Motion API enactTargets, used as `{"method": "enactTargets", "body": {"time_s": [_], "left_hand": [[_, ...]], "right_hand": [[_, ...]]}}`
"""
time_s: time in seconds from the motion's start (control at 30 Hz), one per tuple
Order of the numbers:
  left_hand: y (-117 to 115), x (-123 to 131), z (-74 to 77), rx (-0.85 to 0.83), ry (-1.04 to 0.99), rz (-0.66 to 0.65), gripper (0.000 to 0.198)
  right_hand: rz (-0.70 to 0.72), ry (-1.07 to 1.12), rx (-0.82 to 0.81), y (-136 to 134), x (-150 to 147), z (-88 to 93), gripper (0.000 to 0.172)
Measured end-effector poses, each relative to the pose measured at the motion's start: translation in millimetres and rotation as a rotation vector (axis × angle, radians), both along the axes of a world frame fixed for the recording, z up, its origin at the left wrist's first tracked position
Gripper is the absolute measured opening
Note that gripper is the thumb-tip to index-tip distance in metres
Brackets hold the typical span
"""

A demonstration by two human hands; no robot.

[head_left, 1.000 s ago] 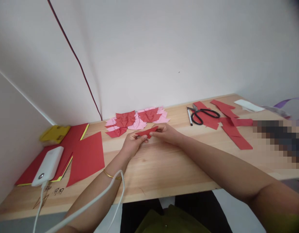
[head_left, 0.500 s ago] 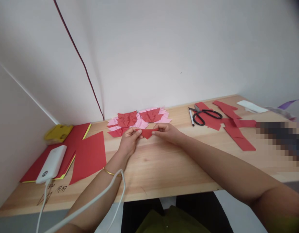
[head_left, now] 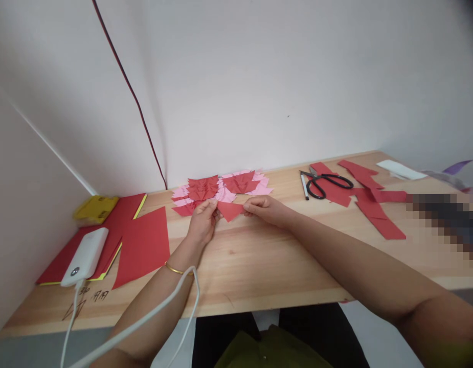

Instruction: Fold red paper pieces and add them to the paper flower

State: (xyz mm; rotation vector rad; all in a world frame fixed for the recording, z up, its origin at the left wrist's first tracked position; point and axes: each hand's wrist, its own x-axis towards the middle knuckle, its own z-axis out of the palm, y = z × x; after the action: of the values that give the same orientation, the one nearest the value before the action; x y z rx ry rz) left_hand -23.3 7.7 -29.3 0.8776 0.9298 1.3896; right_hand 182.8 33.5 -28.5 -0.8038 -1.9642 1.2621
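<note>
Between my two hands is a small red paper triangle (head_left: 230, 211), its point facing down toward me. My left hand (head_left: 201, 220) pinches its left corner, and my right hand (head_left: 265, 209) pinches the right corner. Just behind them, against the wall, lie red folded paper pieces (head_left: 203, 188) in stacked rows, with pink folded paper pieces (head_left: 225, 191) among them. The fingertips cover both ends of the triangle.
On the left, a white power bank (head_left: 86, 255) with a cable rests on red paper sheets (head_left: 144, 245), near a yellow packet (head_left: 96, 209). To the right are black-handled scissors (head_left: 328, 181), a marker (head_left: 304, 185), red paper scraps (head_left: 378, 217) and a white strip (head_left: 401, 169).
The red triangle has tilted and shows more of its face now, with its point shifted slightly left. Both hands keep their pinch on it. The view has moved slightly.
</note>
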Motion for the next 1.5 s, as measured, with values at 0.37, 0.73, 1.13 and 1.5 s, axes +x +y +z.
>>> {"method": "enactTargets", "body": {"time_s": [0.37, 0.73, 1.13, 1.5], "left_hand": [[-1.7, -1.5, 1.7, -0.008, -0.024, -0.075, 0.021], [-3.5, 1.4, -1.4, 0.071, 0.17, -0.003, 0.017], [-20.4, 13.1, 12.4, 0.273, 0.612, -0.113, 0.01], [-5.8, 1.7, -3.2, 0.089, 0.253, 0.042, 0.012]], "right_hand": [[0.024, -0.097, 0.092, -2.0, -0.6, 0.1, 0.034], [0.129, -0.084, 0.141, -10.9, -5.9, 4.5, 0.027], [-0.186, 0.153, 0.142, -19.0, -17.8, 8.3, 0.025], [-0.06, 0.038, -0.017, -13.7, -10.2, 5.3, 0.029]]}}
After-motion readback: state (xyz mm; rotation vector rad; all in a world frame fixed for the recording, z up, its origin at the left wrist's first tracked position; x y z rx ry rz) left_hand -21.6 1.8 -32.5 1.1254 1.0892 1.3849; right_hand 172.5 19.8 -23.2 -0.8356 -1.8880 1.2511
